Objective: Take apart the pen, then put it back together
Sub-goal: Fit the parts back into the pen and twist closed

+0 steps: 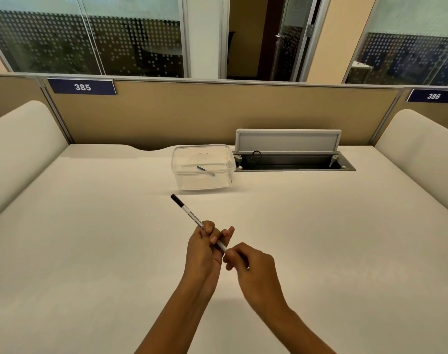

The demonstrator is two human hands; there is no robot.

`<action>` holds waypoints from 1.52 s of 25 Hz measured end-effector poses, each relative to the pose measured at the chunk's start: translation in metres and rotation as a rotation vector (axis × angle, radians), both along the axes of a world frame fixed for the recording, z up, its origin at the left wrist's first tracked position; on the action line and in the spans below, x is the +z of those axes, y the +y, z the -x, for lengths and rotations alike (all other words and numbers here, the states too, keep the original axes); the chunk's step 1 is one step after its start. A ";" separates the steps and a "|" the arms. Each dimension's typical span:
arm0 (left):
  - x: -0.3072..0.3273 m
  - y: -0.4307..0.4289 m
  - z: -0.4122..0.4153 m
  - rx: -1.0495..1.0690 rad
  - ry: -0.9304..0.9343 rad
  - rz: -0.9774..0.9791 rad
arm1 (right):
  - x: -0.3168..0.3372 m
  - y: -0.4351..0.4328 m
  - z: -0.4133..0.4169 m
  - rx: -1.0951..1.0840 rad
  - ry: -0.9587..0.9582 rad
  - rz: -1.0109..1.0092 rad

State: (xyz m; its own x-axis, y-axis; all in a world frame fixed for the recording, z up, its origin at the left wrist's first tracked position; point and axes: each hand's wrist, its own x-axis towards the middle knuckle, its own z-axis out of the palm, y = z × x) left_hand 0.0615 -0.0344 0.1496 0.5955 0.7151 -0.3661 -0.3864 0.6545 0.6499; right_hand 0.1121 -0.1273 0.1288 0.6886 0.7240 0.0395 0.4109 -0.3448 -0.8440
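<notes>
A white pen (189,213) with a black end points up and to the left above the desk, printed text along its barrel. My left hand (205,246) grips the barrel around its middle. At the pen's near end, my right hand (248,264) has its fingertips pinched; the tip itself is hidden under those fingers. A thin blue refill-like piece (205,170) lies inside the clear plastic box (177,159) further back.
The cream desk (90,238) spreads wide on both sides of my hands. Behind the box, an open cable hatch (292,163) with a raised lid sits by the tan partition. Cushioned dividers flank the desk left and right.
</notes>
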 end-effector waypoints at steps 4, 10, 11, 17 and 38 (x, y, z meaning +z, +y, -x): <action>0.002 -0.001 -0.002 0.038 -0.029 0.039 | -0.022 0.002 0.005 0.019 -0.519 -0.031; 0.002 -0.004 0.001 -0.070 -0.010 -0.104 | 0.013 0.002 -0.010 0.042 1.187 -0.128; 0.004 -0.002 0.001 -0.083 -0.014 -0.125 | 0.016 -0.001 -0.014 0.070 1.269 -0.158; 0.002 -0.001 -0.002 0.011 -0.011 -0.030 | -0.003 -0.001 0.004 -0.021 -0.377 0.110; 0.009 0.012 0.000 -0.032 -0.053 -0.107 | 0.004 0.006 0.007 -0.087 -0.260 -0.065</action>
State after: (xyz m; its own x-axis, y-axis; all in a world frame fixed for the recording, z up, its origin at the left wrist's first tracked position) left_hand 0.0613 -0.0229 0.1586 0.6351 0.7285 -0.2567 -0.4018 0.5954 0.6958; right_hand 0.1054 -0.1215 0.1328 0.7087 0.6530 0.2672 0.5876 -0.3366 -0.7359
